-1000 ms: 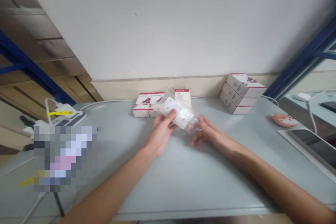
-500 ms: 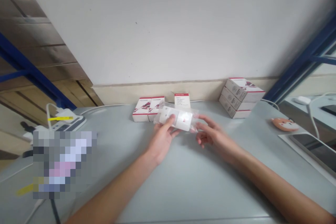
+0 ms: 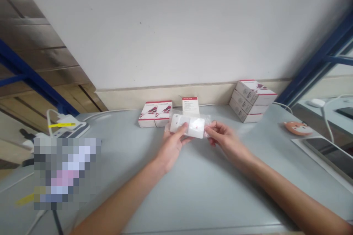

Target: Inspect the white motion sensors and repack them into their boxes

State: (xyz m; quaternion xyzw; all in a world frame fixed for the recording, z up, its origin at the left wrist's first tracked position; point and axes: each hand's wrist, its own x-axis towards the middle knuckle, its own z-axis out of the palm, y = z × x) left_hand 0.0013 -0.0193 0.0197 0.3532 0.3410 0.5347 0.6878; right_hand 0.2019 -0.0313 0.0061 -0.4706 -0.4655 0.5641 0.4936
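Note:
Both my hands hold a white plastic device in a clear plastic bag (image 3: 187,125) above the middle of the grey table. My left hand (image 3: 173,146) grips its left end, with the thumb across the front. My right hand (image 3: 222,136) pinches the right end between thumb and fingers. Behind the bag stand several white boxes with red bands: a pair lying side by side (image 3: 155,114) and an upright one (image 3: 190,105), partly hidden by the bag. A stack of similar boxes (image 3: 249,101) sits further right against the wall.
The grey table (image 3: 198,194) meets a cream wall skirting at the back. White cables run along it. At left sit a white device with a yellow strap (image 3: 68,126) and a pixelated patch. At right lie an orange fox-shaped pad (image 3: 298,128) and a dark-screened tablet (image 3: 328,154).
The bag has turned from tilted to nearly level. My right hand has closed onto its right end, and the plastic lies tighter over the device.

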